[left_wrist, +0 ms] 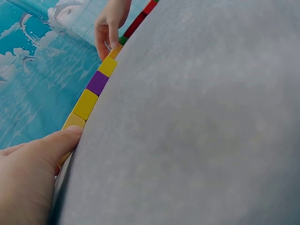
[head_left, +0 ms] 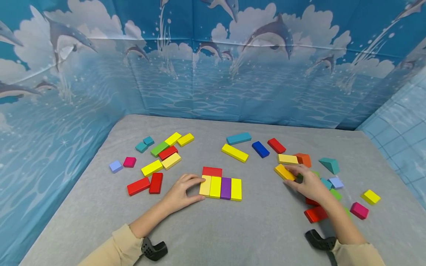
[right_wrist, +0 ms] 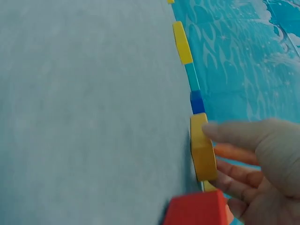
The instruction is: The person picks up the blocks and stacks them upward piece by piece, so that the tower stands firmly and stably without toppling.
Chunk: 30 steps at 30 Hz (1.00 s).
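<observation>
In the head view my left hand (head_left: 182,193) spans the left end of a small block layout. Its thumb and index finger pinch the near and far ends of a cream block (head_left: 205,186). Beside that block stand a yellow block (head_left: 215,187), a purple block (head_left: 226,188) and another yellow block (head_left: 236,190), side by side. A red block (head_left: 212,171) lies along their far side. Over to the right, my right hand (head_left: 307,183) pinches an orange-yellow block (head_left: 284,172) between thumb and fingers, seen close in the right wrist view.
Around the right hand lie a cream block (head_left: 287,159), an orange block (head_left: 303,160), a teal triangle (head_left: 329,165) and a red block (head_left: 315,214). Left of the layout are several loose blocks, including a red one (head_left: 155,183). A long yellow block (head_left: 235,153) lies farther back.
</observation>
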Motion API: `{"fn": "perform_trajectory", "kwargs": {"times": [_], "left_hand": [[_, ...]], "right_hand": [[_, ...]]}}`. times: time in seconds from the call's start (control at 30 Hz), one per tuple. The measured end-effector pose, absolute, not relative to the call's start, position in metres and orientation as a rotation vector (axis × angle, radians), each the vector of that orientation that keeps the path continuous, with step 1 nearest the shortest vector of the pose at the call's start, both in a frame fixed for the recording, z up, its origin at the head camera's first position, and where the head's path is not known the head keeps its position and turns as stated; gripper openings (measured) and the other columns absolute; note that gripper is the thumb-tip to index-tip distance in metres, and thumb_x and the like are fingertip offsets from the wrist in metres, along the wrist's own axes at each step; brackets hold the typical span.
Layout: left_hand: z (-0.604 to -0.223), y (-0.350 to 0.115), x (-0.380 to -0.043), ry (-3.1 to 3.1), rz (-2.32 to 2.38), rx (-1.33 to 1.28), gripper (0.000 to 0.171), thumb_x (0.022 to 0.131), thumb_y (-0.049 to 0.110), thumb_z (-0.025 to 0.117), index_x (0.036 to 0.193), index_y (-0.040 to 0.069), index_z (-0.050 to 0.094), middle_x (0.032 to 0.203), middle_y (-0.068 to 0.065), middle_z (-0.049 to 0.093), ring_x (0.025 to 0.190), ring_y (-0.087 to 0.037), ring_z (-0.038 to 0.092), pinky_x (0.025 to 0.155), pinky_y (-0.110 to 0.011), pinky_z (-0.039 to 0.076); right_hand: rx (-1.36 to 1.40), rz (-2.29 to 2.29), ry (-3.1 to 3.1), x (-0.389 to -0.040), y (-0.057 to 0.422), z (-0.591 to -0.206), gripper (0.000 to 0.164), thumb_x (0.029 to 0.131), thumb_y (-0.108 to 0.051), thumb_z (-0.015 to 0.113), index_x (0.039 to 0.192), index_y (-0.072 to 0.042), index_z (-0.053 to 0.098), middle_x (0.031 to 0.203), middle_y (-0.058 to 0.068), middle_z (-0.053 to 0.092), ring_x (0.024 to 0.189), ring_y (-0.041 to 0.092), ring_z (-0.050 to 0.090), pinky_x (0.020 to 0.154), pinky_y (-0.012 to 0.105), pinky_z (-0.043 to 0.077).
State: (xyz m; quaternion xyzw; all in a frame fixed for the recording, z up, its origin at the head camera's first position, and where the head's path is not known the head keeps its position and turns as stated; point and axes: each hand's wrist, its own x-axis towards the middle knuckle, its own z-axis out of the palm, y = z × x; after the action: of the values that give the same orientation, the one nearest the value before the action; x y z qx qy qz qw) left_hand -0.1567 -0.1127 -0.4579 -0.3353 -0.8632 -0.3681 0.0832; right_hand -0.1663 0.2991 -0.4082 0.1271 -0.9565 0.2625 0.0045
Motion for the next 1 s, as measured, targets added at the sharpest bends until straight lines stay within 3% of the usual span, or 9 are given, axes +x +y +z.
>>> {"fn": "perform_trajectory", "kwargs": {"times": [0.2, 0.67, 1.0], "left_hand": [[-0.459, -0.112, -0.158, -2.571, -1.097, -1.009, 0.049, 0.074, 0.026, 0.076, 0.119, 0.013, 0.061, 0.113, -0.002, 0.057, 0.106, -0.016, 0.048, 0.088, -0.034, 0.047], [-0.460, -0.112, -0.158, -2.529, -1.093, -1.035, 0.048, 0.073, 0.026, 0.077, 0.117, 0.012, 0.061, 0.111, -0.003, 0.057, 0.105, -0.016, 0.048, 0.087, -0.033, 0.047], [-0.459, -0.112, -0.158, -2.542, -1.095, -1.033, 0.049, 0.073, 0.026, 0.077, 0.117, 0.012, 0.061, 0.111, -0.002, 0.057, 0.104, -0.015, 0.048, 0.087, -0.033, 0.047]], "right_hand": [[0.412, 0.811, -3.006, -0.174, 0.288, -0.405, 0.039, 0.079, -0.005, 0.067, 0.116, 0.005, 0.058, 0.109, 0.024, 0.058, 0.088, 0.030, 0.053, 0.073, 0.043, 0.049], [0.900, 1.114, -2.969, -0.204, 0.207, -0.403, 0.036, 0.082, -0.006, 0.066, 0.117, -0.001, 0.060, 0.107, 0.010, 0.061, 0.093, 0.023, 0.053, 0.082, 0.039, 0.048], [1.070, 1.259, -2.929, -0.218, 0.182, -0.410, 0.030, 0.086, -0.008, 0.062, 0.116, 0.000, 0.061, 0.105, 0.009, 0.063, 0.086, 0.019, 0.051, 0.073, 0.027, 0.046]]}}
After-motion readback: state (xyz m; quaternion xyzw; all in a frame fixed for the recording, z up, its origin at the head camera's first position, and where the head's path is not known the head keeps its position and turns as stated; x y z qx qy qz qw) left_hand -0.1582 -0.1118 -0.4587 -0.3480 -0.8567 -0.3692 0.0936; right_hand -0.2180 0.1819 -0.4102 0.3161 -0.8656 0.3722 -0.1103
